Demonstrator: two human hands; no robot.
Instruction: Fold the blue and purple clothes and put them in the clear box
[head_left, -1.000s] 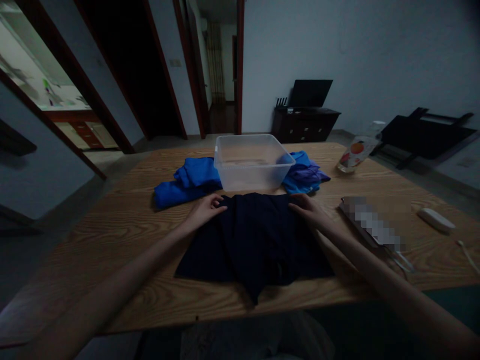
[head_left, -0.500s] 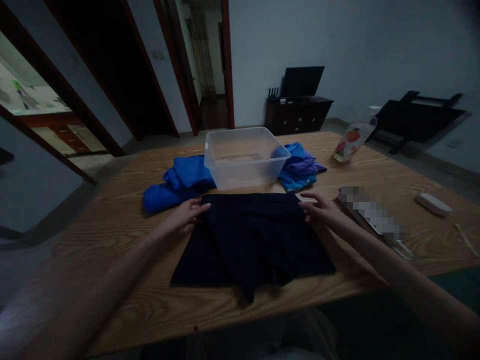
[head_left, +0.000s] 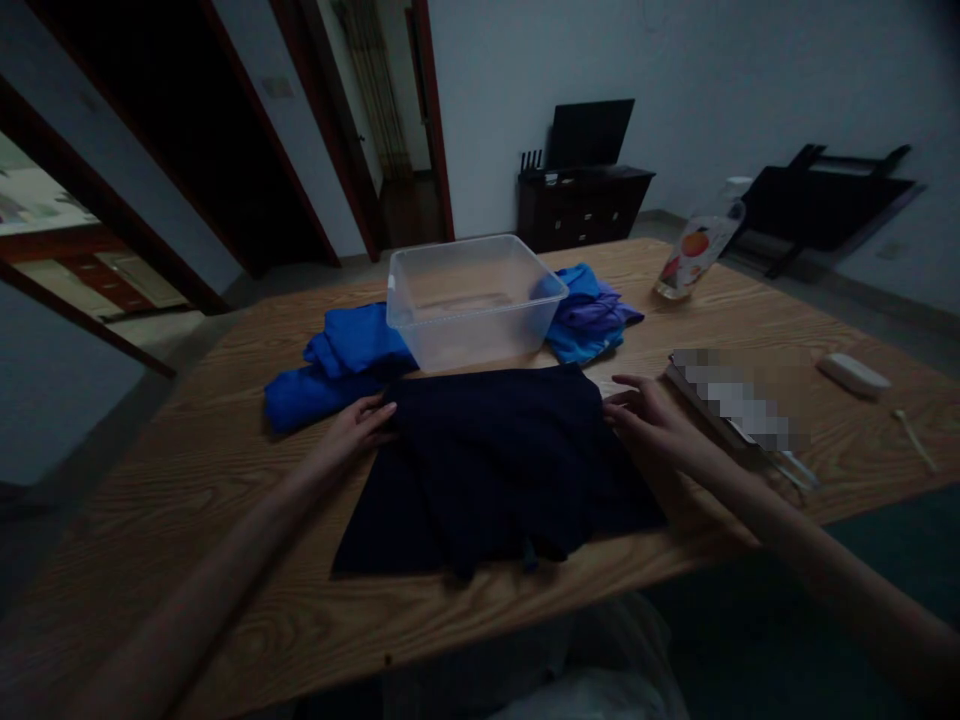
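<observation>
Dark navy shorts (head_left: pixel 495 460) lie spread on the wooden table in front of me, wider toward the near edge, with loose folds in the middle. My left hand (head_left: pixel 360 425) pinches their upper left corner between thumb and fingers. At the upper right side, my right hand (head_left: pixel 646 415) grips the cloth with its fingertips; the forefinger sticks out a little. Just beyond the shorts stands a clear plastic bin (head_left: pixel 472 345). Folded blue cloth (head_left: pixel 345 350) lies left of the bin, and a crumpled blue and purple cloth (head_left: pixel 592 315) lies against its right side.
On the right of the table (head_left: pixel 247 590) are a bottle with a fruit label (head_left: pixel 694 250), a blurred-out flat item (head_left: pixel 727 405) with a strap, a white case (head_left: pixel 853 375) and a thin pale stick (head_left: pixel 915 440). Whitish plastic (head_left: pixel 600 680) shows below the near edge.
The view has shifted slightly, so most things sit further left and higher. The near middle folds of the shorts have flattened somewhat. Both hands keep their hold.
</observation>
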